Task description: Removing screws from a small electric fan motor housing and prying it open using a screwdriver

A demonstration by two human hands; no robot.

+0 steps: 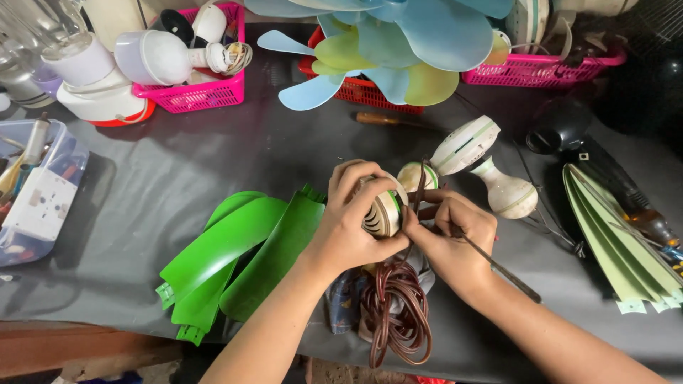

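- Three green fan blades (235, 256), left of the grip
- Two white motor housings (466, 144), right of it
- Three pink baskets (206, 92), beyond it
- One brown cord coil (398, 313), below it

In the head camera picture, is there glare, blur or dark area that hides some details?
Head view: light is soft and even; mild sheen on the green fan blades and dark table cover; the right edge falls into shadow; the left hand, right hand and motor housing are sharp; wide-angle lens bends the edges; top blades are cropped.
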